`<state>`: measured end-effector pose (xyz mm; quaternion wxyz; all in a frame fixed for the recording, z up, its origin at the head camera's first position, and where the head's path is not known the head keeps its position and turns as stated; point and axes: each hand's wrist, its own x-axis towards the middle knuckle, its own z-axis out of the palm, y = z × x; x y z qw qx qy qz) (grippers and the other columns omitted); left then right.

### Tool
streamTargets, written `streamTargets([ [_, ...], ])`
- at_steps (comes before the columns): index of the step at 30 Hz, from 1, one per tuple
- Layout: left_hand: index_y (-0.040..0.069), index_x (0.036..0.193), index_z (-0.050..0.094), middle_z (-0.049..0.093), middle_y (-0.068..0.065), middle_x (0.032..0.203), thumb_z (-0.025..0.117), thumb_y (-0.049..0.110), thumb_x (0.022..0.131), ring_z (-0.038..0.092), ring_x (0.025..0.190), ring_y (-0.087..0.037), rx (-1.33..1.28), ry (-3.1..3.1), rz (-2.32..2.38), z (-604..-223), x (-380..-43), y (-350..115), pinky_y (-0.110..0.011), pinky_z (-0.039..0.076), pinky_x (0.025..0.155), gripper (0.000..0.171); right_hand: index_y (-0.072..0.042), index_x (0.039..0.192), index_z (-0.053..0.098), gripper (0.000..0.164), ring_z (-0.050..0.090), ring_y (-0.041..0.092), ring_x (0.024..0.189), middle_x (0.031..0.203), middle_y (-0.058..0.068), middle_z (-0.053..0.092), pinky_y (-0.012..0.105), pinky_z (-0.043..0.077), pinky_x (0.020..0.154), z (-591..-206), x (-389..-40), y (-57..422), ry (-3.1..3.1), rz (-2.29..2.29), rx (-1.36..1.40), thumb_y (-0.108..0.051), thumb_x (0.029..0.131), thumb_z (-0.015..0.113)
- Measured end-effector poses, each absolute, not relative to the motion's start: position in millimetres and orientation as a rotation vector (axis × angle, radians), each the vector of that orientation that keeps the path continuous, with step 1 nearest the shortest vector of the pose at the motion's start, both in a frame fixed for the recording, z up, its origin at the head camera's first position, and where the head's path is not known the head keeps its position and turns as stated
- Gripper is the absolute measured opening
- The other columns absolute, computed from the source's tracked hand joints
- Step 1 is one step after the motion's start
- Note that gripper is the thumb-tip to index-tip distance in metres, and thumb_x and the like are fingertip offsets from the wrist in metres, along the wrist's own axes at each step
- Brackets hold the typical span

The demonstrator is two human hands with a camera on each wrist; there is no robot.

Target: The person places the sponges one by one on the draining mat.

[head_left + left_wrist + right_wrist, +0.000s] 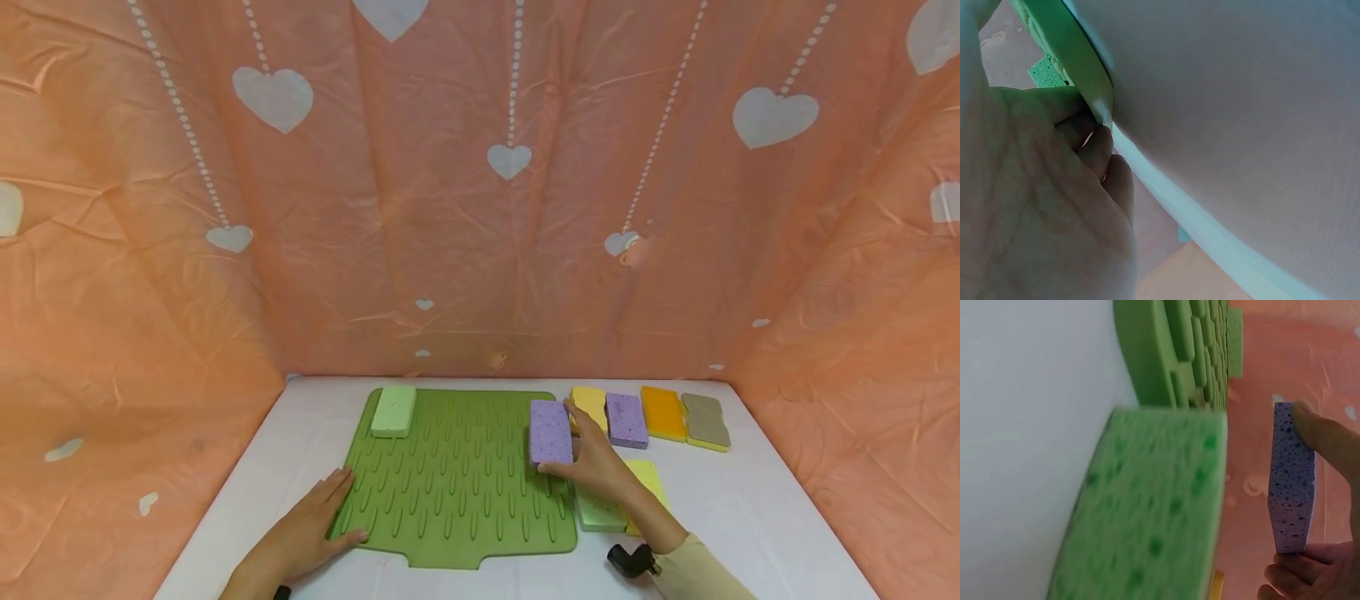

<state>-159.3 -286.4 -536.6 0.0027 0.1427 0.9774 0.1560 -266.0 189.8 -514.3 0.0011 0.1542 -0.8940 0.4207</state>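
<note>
My right hand [600, 467] grips a purple sponge [550, 433] by its two ends, thumb at the near end and fingers at the far end. In the right wrist view the purple sponge [1291, 478] is seen edge-on, raised off the surface. It overlaps the right side of a green ridged mat [457, 475] in the head view. My left hand [303, 533] rests at the mat's left edge, fingers extended along it and thumb by the near corner. In the left wrist view the fingers [1100, 153] touch the mat's rim. A pale green sponge [393, 411] lies on the mat's far left corner.
Right of the mat, a back row holds a yellow sponge [590, 407], a second purple sponge [627, 419], an orange sponge [663, 413] and a grey-topped sponge [706, 421]. Nearer, a light green sponge [602, 512] and a yellow one [648, 479] lie partly beneath my right forearm.
</note>
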Motion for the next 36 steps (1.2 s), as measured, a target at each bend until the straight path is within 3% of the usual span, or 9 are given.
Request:
streamTargets([
  [11,-0.007,0.160,0.042,0.039,-0.026,0.168,0.071,0.066,0.095,0.038,0.154,-0.049,0.454,3.059,0.511,-533.1,-159.1,-286.5,-0.063,0.038,0.121,0.103,-0.002,0.170,0.023,0.124,0.030,0.049,0.157,0.171,0.029,0.030,0.067,0.034,0.123,-513.2,-277.1,160.6,-2.781,1.309,0.556,-0.042,0.079,0.098],
  [36,-0.007,0.161,0.041,0.038,-0.025,0.169,0.073,0.066,0.094,0.037,0.154,-0.049,0.422,3.030,0.537,-531.1,-156.9,-284.0,-0.063,0.036,0.122,0.104,0.006,0.166,0.028,0.121,0.039,0.049,0.151,0.166,0.031,0.037,0.065,0.039,0.121,-513.2,-297.0,92.5,-2.753,1.349,0.639,-0.035,0.078,0.100],
])
